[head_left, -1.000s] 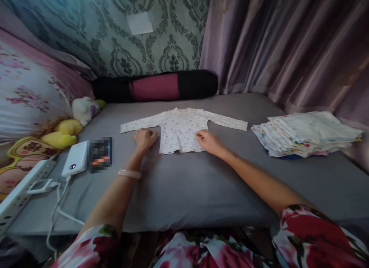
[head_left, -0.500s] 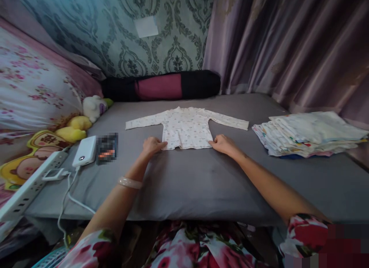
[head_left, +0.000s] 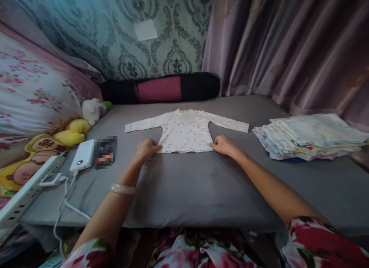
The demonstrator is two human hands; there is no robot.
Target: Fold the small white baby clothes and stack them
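Note:
A small white long-sleeved shirt (head_left: pixel 186 131) with a tiny print lies flat on the grey sheet, its neck away from me and both sleeves spread out sideways. My left hand (head_left: pixel 147 148) pinches the lower left corner of its hem. At the lower right corner, my right hand (head_left: pixel 225 145) grips the hem between thumb and fingers. Between the two hands the hem runs nearly straight.
A stack of folded clothes (head_left: pixel 308 137) lies on the right. To the left are a white power bank (head_left: pixel 82 155), a power strip (head_left: pixel 31 187), a cable and plush toys (head_left: pixel 76 131). A black and red roll (head_left: pixel 158 88) lies along the wall.
My left hand has drawn its hem corner outward to the left, and the fold in the hem has flattened. My right hand stays at its corner.

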